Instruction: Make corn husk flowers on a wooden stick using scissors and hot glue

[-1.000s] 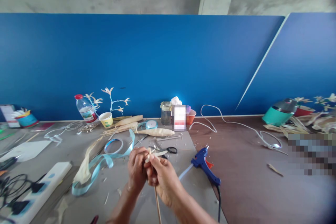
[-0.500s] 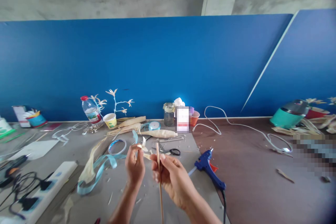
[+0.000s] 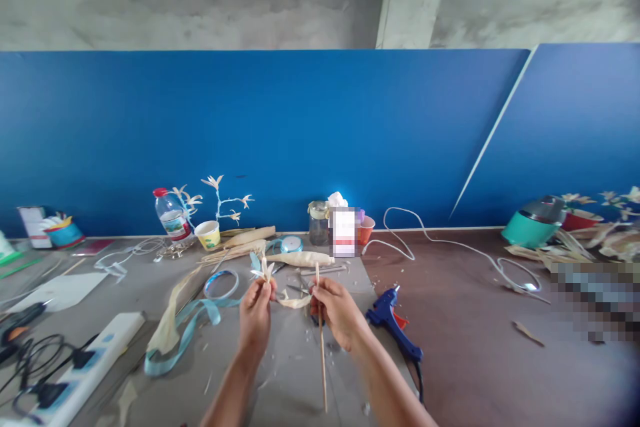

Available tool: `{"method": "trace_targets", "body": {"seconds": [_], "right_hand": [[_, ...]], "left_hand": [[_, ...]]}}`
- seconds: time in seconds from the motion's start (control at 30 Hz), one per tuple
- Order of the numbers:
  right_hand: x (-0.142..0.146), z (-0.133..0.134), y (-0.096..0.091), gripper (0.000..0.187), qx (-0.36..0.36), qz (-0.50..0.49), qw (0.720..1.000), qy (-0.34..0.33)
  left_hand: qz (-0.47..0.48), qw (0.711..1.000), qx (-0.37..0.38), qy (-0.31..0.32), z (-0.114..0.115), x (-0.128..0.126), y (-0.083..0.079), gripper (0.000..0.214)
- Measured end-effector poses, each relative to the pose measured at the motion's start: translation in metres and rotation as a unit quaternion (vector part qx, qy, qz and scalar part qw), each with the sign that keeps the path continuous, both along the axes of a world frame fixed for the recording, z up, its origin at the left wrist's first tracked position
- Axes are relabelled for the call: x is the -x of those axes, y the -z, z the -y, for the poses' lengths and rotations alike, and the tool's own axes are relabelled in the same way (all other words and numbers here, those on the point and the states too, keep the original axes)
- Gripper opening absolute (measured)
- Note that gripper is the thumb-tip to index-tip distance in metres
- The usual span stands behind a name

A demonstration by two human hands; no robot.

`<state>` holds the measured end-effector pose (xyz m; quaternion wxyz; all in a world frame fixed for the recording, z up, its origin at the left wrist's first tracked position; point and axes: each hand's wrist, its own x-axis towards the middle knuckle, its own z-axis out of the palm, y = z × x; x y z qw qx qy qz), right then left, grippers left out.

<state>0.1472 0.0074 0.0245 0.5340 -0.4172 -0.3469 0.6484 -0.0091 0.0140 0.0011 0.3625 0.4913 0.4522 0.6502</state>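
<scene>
My left hand [image 3: 256, 317] is closed, pinching the base of a small pale flower [image 3: 267, 271] with narrow petals that look like dried husk. Upright in the closed fingers of my right hand [image 3: 341, 315] is a thin wooden stick [image 3: 323, 363], its top end showing above them. A pale husk strip [image 3: 295, 303] spans the gap between both hands; which fingers grip its ends I cannot make out. Behind it lie scissors, partly hidden. To the right of my right hand rests a blue glue gun [image 3: 396, 323].
At left are a white power strip [image 3: 100, 363] with black plugs, light blue ribbon [image 3: 173, 353] and a tape roll [image 3: 221, 285]. Along the blue partition stand a bottle [image 3: 173, 217], a yellow cup [image 3: 208, 236], a jar [image 3: 319, 225] and a teal container [image 3: 533, 225]. A white cable [image 3: 455, 240] curves rightward.
My hands have moved apart, the right one shifting right with the stick. The flower now stands upright above my left fingers, and the husk strip shows stretched between the hands. The view has tilted slightly.
</scene>
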Motion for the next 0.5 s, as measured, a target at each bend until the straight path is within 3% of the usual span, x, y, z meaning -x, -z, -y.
{"method": "trace_targets", "body": {"seconds": [0.27,0.5], "right_hand": [[0.005,-0.014,0.027,0.018,-0.034,0.125,0.991,-0.006],[0.002,-0.024,0.044,0.013,-0.095,0.297,0.949,0.039]], "left_hand": [[0.056,0.998,-0.002,0.003,-0.004,-0.001,0.004,0.028],[0.080,0.996,0.026,0.007,-0.002,-0.005,0.004,0.029]]}}
